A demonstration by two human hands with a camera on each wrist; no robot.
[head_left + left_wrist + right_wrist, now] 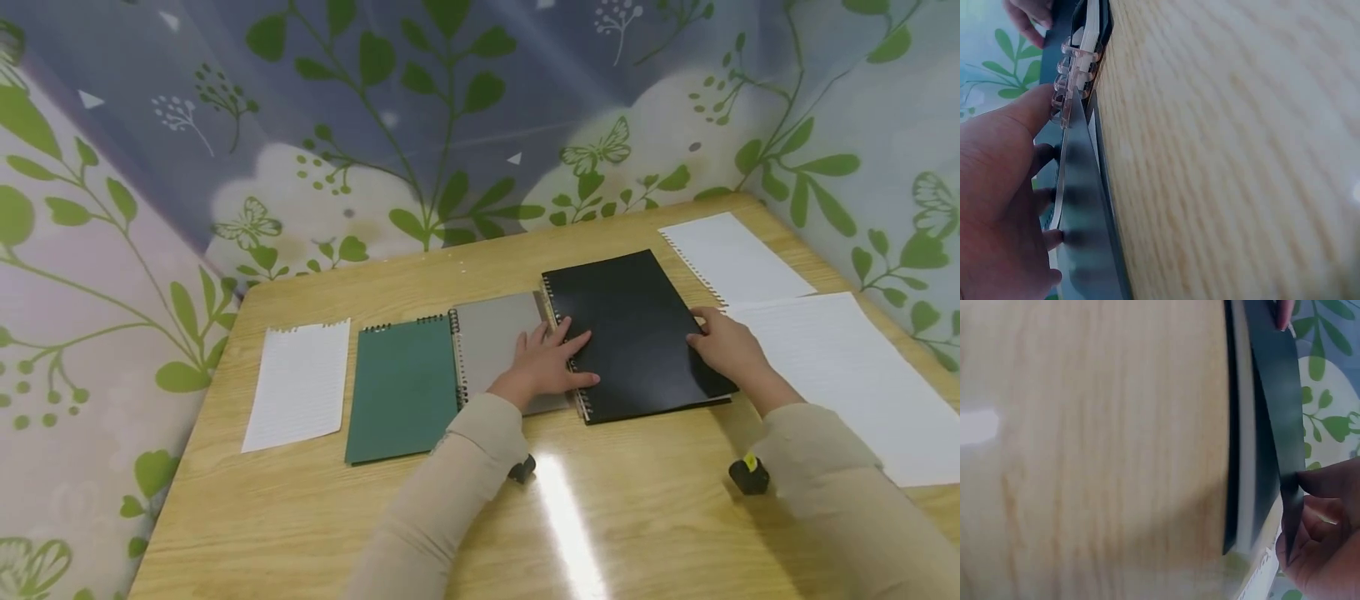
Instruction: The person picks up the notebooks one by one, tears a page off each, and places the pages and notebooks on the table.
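A large black spiral notebook [630,325] lies right of the table's middle. On its right edge my right hand [729,346] pinches the front cover [1285,419], which is lifted slightly off the white pages [1245,444], as the right wrist view shows. My left hand [542,364] rests with spread fingers across the notebook's left side, thumb by the clear ring binding [1075,78]. Some of its fingers lie over a grey cover [491,333]. That cover is joined by dark rings to a green cover [405,392] lying flat on its left.
A torn-out lined sheet [303,387] lies at the left. To the right are a smaller sheet [731,258] with a ragged edge and a larger lined sheet [855,375], partly behind the right arm. A patterned wall [450,125] borders the wooden table [300,517].
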